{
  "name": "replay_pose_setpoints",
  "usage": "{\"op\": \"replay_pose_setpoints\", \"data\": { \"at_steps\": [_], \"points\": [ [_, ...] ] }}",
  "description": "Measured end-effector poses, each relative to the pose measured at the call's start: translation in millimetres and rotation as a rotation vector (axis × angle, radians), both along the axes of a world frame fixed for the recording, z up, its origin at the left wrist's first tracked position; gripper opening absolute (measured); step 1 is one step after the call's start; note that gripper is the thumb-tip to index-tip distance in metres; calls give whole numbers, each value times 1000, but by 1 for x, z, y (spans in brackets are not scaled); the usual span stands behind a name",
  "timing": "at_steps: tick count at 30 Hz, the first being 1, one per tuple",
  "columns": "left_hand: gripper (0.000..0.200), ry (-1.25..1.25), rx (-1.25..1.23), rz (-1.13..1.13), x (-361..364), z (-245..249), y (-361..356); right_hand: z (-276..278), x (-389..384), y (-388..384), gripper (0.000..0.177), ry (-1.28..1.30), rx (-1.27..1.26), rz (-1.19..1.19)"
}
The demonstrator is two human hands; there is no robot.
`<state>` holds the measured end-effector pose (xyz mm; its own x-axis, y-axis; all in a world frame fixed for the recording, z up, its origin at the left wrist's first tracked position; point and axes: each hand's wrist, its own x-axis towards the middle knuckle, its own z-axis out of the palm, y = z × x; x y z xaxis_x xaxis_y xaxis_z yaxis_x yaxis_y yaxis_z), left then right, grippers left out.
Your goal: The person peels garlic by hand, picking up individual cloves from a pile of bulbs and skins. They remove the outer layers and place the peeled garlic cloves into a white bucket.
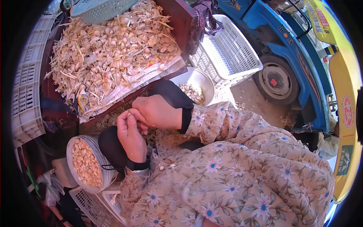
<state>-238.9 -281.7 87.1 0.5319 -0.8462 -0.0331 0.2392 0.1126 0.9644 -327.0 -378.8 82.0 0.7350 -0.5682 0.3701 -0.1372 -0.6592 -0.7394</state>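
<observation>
My right hand (159, 112) and my left hand (131, 137) meet above my lap, fingertips touching, both closed in a pinch. Whatever lies between the fingers is hidden or too small to name. Just beyond them, a heap of loose garlic cloves (113, 53) mixed with papery skins and dry stalks covers a raised surface. Beside my left knee stands a clear bucket (110, 178) filled with peeled-looking garlic cloves (86, 162). Near my right knee is a white basin (204, 77) holding more garlic (192, 92).
A pale green basket (100, 10) rests on the heap. White plastic crates (234, 47) are stacked behind the basin, and a slatted crate (28, 79) stands at the left. A blue vehicle with a wheel (276, 79) is at the right, near a yellow umbrella-like canopy (342, 102).
</observation>
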Motion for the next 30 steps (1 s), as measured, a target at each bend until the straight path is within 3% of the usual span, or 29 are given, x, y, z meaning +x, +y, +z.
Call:
{"op": "replay_pose_setpoints", "data": {
  "at_steps": [4, 8, 11, 13, 15, 19, 21, 23, 25, 28, 30],
  "points": [
    [17, -20, 33, -22, 2, 0, 7, -8, 4, 6, 29, -125, 22, -35],
    [19, -92, -78, -134, -18, 10, 15, -13, 8, 0, 35, -208, 536, -133],
    [21, 161, -143, -148, 4, 14, 14, -27, 11, -3, 32, -196, 646, -12],
    [22, 205, -180, -166, 8, 19, 19, -12, 6, -10, 18, -88, 793, -41],
    [20, 232, -195, -172, 9, 24, 25, -19, 7, -17, 12, -143, 823, -7],
    [15, 84, -89, 71, 43, 32, 49, -31, 10, -17, 8, -211, 902, 122],
    [16, -16, -14, 239, 80, 37, 73, -20, 6, -16, 15, -140, 1114, 159],
    [16, -225, 197, 570, 124, 28, 104, -9, 3, -18, 23, -118, 1333, 186],
    [23, -689, 671, 639, 219, -20, 173, -8, 6, -13, 30, -212, 1571, 229],
    [35, -1535, 1297, 631, 246, -39, 206, -13, 14, 0, 36, -338, 1855, 297],
    [40, -1474, 949, 631, 223, -25, 181, -13, 18, 5, 41, -386, 1946, 326]
  ]
}}
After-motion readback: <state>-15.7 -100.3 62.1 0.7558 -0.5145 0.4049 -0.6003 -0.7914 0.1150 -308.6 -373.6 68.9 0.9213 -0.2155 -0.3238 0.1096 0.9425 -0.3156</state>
